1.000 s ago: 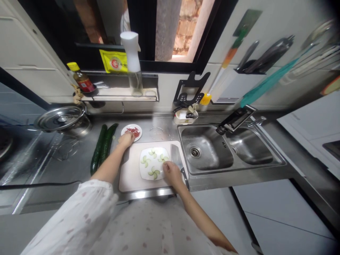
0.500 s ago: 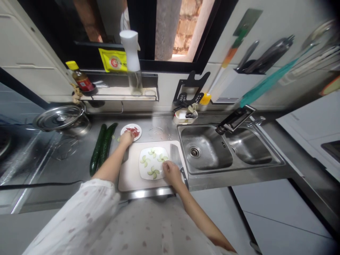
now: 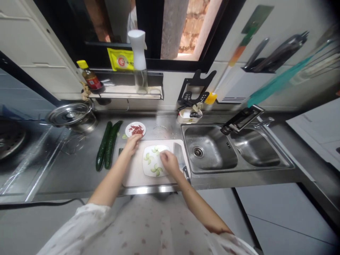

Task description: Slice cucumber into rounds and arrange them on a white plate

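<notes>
My left hand (image 3: 132, 144) is just below the small round plate (image 3: 128, 131) of red bits (image 3: 136, 130) that look like goji berries. Its fingers are drawn together, and whatever they pinch is too small to see. Over the right side of a white square plate (image 3: 147, 172), my right hand (image 3: 170, 163) is closed, fingertips down; its contents are hidden. On that plate, pale green cucumber slices (image 3: 156, 171) form several pinwheel shapes, one partly covered by my right hand. The square plate lies on a light cutting board (image 3: 132, 180). A cleaver (image 3: 178, 152) rests along the board's right side.
Two whole cucumbers (image 3: 107, 147) lie left of the board. Farther left stands a lidded steel pot (image 3: 71, 117). A double sink (image 3: 209, 148) with a dark faucet (image 3: 239, 120) is to the right. Behind, a wall shelf (image 3: 124, 92) holds bottles.
My left hand has pulled back from the red bits toward the board. My right hand has shifted slightly up over the square plate. The whole view has turned a little left.
</notes>
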A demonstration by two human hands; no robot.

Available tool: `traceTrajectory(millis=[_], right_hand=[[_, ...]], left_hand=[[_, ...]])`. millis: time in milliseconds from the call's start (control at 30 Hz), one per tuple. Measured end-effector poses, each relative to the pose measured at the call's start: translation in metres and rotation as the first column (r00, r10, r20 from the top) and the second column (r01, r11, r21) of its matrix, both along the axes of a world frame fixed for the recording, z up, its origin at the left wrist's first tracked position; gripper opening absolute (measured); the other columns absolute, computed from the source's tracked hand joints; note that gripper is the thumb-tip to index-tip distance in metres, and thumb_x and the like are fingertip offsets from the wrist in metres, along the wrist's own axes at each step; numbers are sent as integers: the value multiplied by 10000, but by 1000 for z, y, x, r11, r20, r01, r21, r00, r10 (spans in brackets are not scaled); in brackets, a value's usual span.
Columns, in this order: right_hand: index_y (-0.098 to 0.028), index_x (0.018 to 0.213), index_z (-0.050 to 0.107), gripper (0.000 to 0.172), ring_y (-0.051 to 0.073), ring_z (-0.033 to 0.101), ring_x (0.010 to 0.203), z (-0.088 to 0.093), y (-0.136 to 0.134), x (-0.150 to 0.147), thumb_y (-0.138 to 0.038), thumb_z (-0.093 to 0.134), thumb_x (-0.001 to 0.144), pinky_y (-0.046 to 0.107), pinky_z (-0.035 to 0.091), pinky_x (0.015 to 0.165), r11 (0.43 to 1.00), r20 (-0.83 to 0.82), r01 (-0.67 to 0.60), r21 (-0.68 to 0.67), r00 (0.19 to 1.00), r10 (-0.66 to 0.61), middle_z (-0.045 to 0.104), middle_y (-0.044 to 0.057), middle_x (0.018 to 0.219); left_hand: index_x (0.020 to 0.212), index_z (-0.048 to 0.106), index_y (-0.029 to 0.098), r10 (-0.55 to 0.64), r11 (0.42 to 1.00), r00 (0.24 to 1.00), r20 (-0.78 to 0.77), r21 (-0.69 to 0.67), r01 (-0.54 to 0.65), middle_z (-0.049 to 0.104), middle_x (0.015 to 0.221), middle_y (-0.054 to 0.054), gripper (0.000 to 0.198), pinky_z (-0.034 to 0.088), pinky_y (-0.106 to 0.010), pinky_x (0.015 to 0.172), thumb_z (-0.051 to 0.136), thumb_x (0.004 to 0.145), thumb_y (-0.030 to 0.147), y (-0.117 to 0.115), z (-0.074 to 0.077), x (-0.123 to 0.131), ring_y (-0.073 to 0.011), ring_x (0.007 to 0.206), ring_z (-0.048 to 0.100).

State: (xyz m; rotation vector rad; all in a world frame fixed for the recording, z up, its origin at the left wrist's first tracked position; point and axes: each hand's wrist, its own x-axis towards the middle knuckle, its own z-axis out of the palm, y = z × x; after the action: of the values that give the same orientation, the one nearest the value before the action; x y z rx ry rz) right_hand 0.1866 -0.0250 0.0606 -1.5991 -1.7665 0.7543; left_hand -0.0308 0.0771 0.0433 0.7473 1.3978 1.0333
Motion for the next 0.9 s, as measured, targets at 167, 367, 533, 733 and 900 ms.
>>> traceTrajectory(millis=[167, 367, 533, 733, 900], right_hand=[[-199, 850, 655, 200, 143, 565, 705, 19, 23, -20, -295, 482, 820, 240, 430, 681, 1000, -129, 8, 9, 992, -7, 649, 3, 763], [-196, 863, 644, 202, 146, 592, 733, 27, 32, -42, -336, 509, 810, 263, 468, 718, 1000, -295, 11, 25, 955, -3, 664, 6, 800], [-196, 852, 636, 201, 150, 594, 747, 26, 33, -50, -363, 536, 804, 272, 476, 743, 998, -340, 55, 28, 940, -43, 673, 20, 830], [-200, 795, 618, 155, 144, 599, 745, 26, 31, -50, -321, 521, 807, 257, 473, 733, 999, -353, 47, 18, 935, -38, 671, 8, 809], [-190, 770, 611, 153, 136, 592, 730, 26, 25, -43, -296, 509, 813, 245, 460, 720, 1000, -351, -2, 26, 936, 11, 668, 8, 802]], left_hand=[[847, 624, 161, 11, 999, 985, 173, 37, -18, 516, 663, 39, 396, 174, -143, 361, 757, 574, 415, -36, 23, 18, -16, 447, 378], [814, 616, 173, 28, 993, 983, 184, 108, -48, 523, 667, 31, 318, 209, -145, 369, 729, 630, 406, -65, 43, 40, -19, 456, 393], [800, 605, 184, 52, 987, 978, 203, 138, -81, 433, 548, 62, 282, 204, -150, 368, 715, 666, 407, -73, 41, 47, -26, 424, 371], [797, 586, 183, 51, 991, 974, 221, 112, -77, 409, 538, 72, 315, 199, -152, 374, 726, 645, 422, -80, 32, 52, -26, 418, 348], [834, 623, 183, 17, 989, 988, 152, 141, -39, 454, 574, 53, 328, 206, -165, 380, 689, 686, 467, -88, 34, 50, -36, 433, 365]])
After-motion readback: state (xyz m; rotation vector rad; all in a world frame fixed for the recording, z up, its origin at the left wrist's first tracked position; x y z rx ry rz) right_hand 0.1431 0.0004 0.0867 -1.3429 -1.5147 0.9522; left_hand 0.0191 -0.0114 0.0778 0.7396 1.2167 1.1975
